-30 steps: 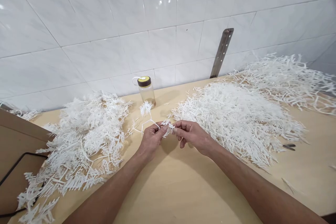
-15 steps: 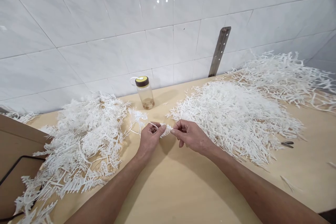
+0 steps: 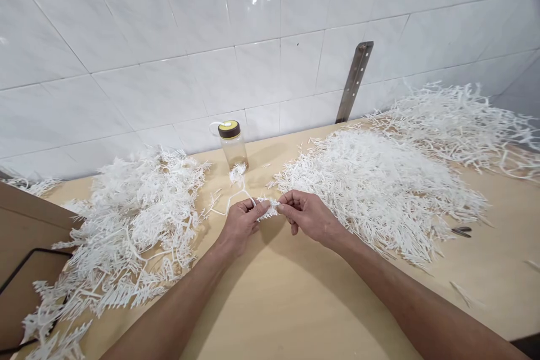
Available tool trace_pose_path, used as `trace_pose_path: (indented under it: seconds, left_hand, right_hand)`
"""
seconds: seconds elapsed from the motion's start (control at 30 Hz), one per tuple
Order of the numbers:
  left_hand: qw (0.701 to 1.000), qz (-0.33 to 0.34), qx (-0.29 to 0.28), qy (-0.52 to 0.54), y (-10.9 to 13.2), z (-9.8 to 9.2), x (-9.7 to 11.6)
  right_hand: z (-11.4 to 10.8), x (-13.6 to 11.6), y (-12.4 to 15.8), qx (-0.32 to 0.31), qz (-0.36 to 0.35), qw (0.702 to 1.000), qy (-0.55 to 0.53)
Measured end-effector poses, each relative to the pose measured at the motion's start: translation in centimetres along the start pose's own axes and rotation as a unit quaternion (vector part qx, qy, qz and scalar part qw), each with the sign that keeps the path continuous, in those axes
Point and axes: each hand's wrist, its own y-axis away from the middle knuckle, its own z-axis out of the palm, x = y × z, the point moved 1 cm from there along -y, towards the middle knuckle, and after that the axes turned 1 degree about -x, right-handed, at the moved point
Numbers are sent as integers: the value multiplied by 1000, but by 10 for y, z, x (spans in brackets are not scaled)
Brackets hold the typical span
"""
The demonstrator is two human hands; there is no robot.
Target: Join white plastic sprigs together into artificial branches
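Note:
Above the middle of the table, a white branched plastic sprig (image 3: pixel 267 209) is held between my two hands. My left hand (image 3: pixel 239 226) pinches it with thumb and fingers, and a bare white stem runs from that hand up to a frilly tuft (image 3: pixel 237 173) by the bottle. My right hand (image 3: pixel 307 215) is closed on the sprig's other end, thumb against fingertips. Whether a separate small piece is between the right fingertips is too small to tell. Just right of this hand lies a large heap of small white plastic pieces (image 3: pixel 375 191).
A pile of frilly white sprigs (image 3: pixel 143 225) covers the table's left, beside a cardboard box (image 3: pixel 34 259). Bare white stems (image 3: pixel 459 124) lie at the back right. A clear bottle (image 3: pixel 234 149) stands near the tiled wall. Dark metal scissors or snips (image 3: pixel 462 232) lie on the right.
The stem and its tuft beyond my left hand have swung right, so the tuft now shows in front of the bottle. Both hands stay nearly in place, still on the sprig.

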Motion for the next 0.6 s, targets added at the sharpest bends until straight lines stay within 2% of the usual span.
trace_pose_path:
  seconds: [0.1,0.37,0.47,0.6]
  left_hand:
    - [1000,6,-5,10,-1,1,-2]
    - [998,17,60,15,-2,3,-4]
    - [997,30,71,-5,-6,2,-7]
    - [994,37,103,16,-14,-7,-5]
  right_hand:
    - [-2,0,0,4,12,1000,5]
    - [2,2,1,1,-4,1000,31]
    - [10,-2,7,6,-35,998,60]
    - [20,-12,17,-40,-123,980,151]
